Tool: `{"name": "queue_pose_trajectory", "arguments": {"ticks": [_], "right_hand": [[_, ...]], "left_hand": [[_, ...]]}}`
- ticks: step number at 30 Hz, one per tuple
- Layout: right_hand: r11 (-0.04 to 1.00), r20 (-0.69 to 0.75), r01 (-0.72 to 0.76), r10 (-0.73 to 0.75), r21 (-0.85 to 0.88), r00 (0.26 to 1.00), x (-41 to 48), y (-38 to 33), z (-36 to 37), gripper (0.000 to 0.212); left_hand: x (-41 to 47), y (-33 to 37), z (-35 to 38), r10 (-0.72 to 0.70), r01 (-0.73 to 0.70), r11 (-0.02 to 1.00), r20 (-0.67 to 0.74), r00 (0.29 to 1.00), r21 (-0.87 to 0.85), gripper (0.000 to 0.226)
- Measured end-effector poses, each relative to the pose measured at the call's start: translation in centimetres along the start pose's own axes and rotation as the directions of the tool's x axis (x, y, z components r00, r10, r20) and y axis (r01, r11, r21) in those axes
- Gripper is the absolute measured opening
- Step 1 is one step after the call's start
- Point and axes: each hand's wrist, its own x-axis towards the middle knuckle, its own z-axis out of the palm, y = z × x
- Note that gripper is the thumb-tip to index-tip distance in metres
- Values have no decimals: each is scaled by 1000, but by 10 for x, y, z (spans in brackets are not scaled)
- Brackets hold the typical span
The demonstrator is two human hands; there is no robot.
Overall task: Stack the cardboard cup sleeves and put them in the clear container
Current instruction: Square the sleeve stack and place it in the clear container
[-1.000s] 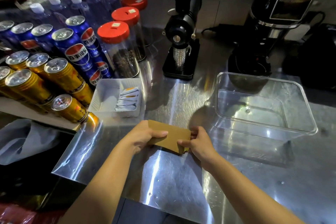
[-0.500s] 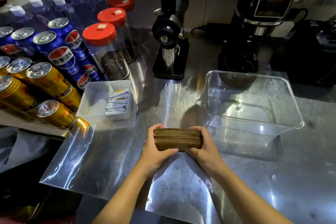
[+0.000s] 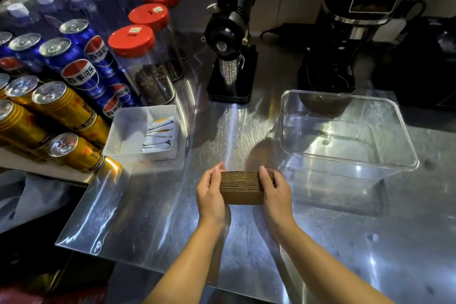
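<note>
A stack of brown cardboard cup sleeves (image 3: 240, 186) is held on edge just above the steel counter, its layered edges facing up. My left hand (image 3: 211, 192) presses its left end and my right hand (image 3: 275, 191) presses its right end. The clear container (image 3: 404, 153) stands to the right and slightly beyond the stack, with nothing in it. Its near left corner is about a hand's width from my right hand.
A white tray of sachets (image 3: 123, 131) sits left of the stack. Gold cans (image 3: 74, 153), blue cans (image 3: 79, 69) and red-lidded jars (image 3: 140, 64) crowd the far left. A black grinder (image 3: 230, 52) and a coffee machine (image 3: 350, 32) stand behind.
The sleeves went from lying flat under my fingers to a squared stack held on edge. Both hands have closed in on its ends, and the stack looks shorter and tighter.
</note>
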Motion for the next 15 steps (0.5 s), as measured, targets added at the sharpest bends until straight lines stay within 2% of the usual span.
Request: {"name": "queue_pose_trajectory", "arguments": {"ticks": [5,10,13,15], "right_hand": [[998,-35,55,-56,-29,998,2,-1,1,26],[978,-50,208,-209,-34,977,4,-11,-2,24],[978,-22,198,-200,-71,979,6,-5,-11,14],[991,-25,130,-131,-41,991,3,6,-15,22]], "left_hand": [[3,3,1,1,-4,999,91,996,34,22],[-3,2,5,32,-33,999,30,999,32,26],[-7,-6,6,59,-61,997,37,998,47,22],[-9,-10,7,73,-76,995,39,997,72,20]]}}
